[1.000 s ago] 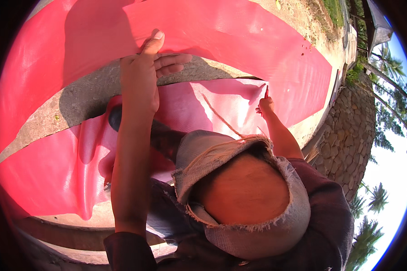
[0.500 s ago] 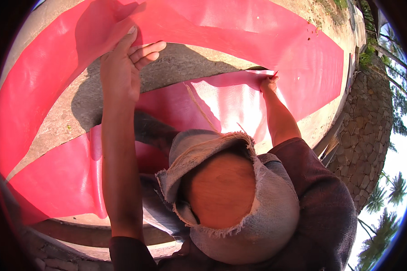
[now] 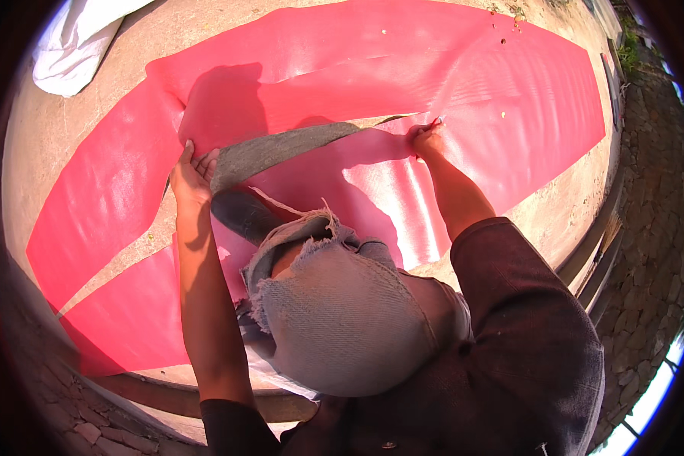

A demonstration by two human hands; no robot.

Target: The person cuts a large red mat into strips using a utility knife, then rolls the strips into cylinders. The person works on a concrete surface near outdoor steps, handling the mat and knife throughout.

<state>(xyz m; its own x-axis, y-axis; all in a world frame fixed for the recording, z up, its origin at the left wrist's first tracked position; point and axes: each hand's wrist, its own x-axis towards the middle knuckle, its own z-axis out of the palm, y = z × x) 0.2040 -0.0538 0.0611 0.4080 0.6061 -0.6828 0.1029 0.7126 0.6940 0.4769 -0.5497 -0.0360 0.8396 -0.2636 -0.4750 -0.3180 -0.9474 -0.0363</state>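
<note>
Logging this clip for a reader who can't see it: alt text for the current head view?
A person's left hand is at the edge of a long gap in a red sheet on the ground; the right hand grips a small, indistinct object at the gap's right end.

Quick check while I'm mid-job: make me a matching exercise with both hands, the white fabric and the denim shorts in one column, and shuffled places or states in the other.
Column 1
1. Left hand
2. Right hand
3. White fabric
4. Denim shorts

Column 2
A. Greyish, with a frayed hem
B. Closed around a small tool, mostly hidden
C. Crumpled, at the upper left of the view
D. At an edge of the red sheet, left of the other hand

Right pairs: 1-D, 2-B, 3-C, 4-A
</note>
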